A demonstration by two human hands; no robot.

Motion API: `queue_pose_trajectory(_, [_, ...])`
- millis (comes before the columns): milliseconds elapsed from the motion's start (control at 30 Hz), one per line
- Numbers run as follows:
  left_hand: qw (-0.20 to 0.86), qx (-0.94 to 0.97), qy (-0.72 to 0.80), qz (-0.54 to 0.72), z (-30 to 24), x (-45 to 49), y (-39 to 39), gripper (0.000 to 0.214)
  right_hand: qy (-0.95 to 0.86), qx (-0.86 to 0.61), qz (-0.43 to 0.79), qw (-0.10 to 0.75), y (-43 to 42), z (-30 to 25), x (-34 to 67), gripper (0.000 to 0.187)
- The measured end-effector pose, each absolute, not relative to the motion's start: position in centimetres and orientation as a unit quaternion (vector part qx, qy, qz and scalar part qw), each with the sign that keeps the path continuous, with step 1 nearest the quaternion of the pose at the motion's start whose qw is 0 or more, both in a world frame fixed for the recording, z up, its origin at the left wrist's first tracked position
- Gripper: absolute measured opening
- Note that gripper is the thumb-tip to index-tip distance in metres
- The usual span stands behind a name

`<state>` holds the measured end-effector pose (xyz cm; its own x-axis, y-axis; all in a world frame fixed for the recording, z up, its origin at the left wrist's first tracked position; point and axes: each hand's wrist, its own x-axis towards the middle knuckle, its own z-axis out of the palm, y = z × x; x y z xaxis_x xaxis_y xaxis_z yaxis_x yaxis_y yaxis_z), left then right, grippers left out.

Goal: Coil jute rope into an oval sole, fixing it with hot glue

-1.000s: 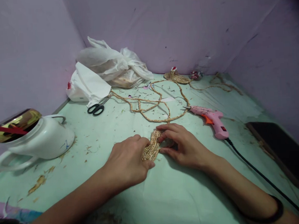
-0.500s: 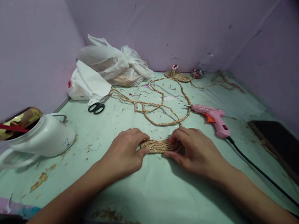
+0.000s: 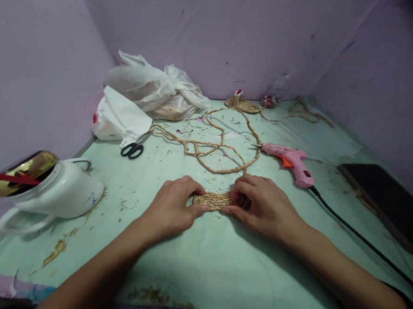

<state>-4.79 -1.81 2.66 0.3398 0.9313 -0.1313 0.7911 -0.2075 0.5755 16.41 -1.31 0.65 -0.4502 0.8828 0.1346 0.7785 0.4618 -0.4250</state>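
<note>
A small oval coil of braided straw cord (image 3: 216,200) lies on the pale green tabletop between my hands. My left hand (image 3: 176,205) grips its left end, thumb at the near edge and fingers at the far edge. At the other end my right hand (image 3: 258,202) pinches the coil in the same way; its fingers hide that end. From beside the right fingertips the loose braided cord (image 3: 225,171) runs out and loops across the table beyond. A pink glue gun (image 3: 292,161) with an orange trigger lies to the right, its metal tip against the cord.
Black-handled scissors (image 3: 132,150) lie at the left, by white plastic bags (image 3: 167,91). A white teapot-like pot (image 3: 72,190) stands far left. Right of the glue gun's black cable (image 3: 351,232) is a dark phone (image 3: 384,204). A woven straw piece (image 3: 242,105) lies near the back wall.
Both hands keep hold of the straw coil, and their fingers have shifted slightly along it. The whole view has moved a little; the other things lie as before.
</note>
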Motion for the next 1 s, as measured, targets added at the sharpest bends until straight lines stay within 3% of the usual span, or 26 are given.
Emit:
queue_pose_trajectory(133, [0.383,0.728,0.536,0.192,3.1,-6.4,-1.3,0.02,-0.85,-0.472,0.154,0.175,-1.4,0.8,16.7,0.025])
queue_pose_trajectory(467, [0.213,0.838,0.485,0.135,1.9,-3.4,-2.2,0.034,-0.861,-0.466,0.122,0.163,-1.6,0.9,16.7,0.022])
queue_pose_trajectory(1000, [0.21,0.83,0.495,0.147,1.8,-2.8,-1.7,0.017,-0.87,-0.412,0.131,0.237,-2.2,0.4,16.2,0.003])
